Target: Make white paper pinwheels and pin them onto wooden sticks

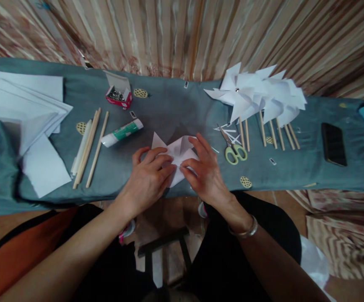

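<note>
A white paper pinwheel (179, 147), partly folded, lies at the table's front edge between my hands, its points sticking up. My left hand (150, 172) has its fingers bent over the pinwheel's left side and pressed near its centre. From the right, my right hand (204, 170) pinches paper near the centre with thumb and forefinger, while its other fingers rest along the upper right flap. The fingers hide much of the centre. Finished-looking white pinwheels (254, 94) on wooden sticks overlap in a row at the right.
Scissors with green handles (235, 153) lie beside thin paper strips (230, 133). Left of my hands are a glue stick (122, 132), wooden sticks (89, 147) and an open red box of small metal pieces (119, 95). White paper sheets (43, 90) spread far left; a phone (334, 144) lies right.
</note>
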`<state>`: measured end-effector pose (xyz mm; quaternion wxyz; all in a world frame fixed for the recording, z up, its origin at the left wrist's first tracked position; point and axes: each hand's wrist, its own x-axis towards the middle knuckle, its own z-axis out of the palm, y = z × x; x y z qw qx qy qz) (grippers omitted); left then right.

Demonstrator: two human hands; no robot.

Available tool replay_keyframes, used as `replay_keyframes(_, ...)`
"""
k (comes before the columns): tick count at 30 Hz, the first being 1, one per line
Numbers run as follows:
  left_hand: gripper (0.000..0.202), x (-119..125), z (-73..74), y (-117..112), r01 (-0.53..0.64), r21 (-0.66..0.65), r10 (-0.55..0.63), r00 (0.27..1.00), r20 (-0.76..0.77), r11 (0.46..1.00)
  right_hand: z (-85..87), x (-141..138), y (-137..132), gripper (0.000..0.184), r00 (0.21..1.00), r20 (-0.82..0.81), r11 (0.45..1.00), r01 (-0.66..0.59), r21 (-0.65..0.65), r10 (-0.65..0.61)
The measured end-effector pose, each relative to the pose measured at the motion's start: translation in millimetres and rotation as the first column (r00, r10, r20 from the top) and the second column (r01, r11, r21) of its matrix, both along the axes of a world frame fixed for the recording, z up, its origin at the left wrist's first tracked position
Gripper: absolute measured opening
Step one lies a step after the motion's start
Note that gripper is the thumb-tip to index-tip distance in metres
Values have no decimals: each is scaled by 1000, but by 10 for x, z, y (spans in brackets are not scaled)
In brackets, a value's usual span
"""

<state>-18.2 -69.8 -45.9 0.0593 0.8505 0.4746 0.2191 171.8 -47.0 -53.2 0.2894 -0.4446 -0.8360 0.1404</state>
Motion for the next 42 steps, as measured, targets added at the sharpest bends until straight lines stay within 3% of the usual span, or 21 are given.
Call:
replay_keyframes(7, 17, 2, -4, -13, -3, -15, 3, 1000, 4, 1000, -4, -19, -6, 15, 1000, -5, 1000, 22, -11, -22)
replay_keyframes(16, 18, 11, 17, -20, -4, -36, 4, 1000, 25, 999, 44, -5, 8, 23, 998, -54, 972, 4, -234, -17)
replay_keyframes(24, 16, 11, 18, -20, -4, -45, 4, 1000, -7, 999, 2, 4, 14, 28, 997, -73, 985, -11, -171, -2)
replay_keyframes(30, 16, 11, 10, -28, -6, -40, 6, 1000, -1, 999, 20, 1, 8, 21, 996, -90, 984, -21, -177, 5)
replay_keyframes(42, 20, 5, -3, -32, 5, -43, -5, 1000, -12, 999, -10, 3, 5, 35, 999, -43, 992, -10, -129, 5)
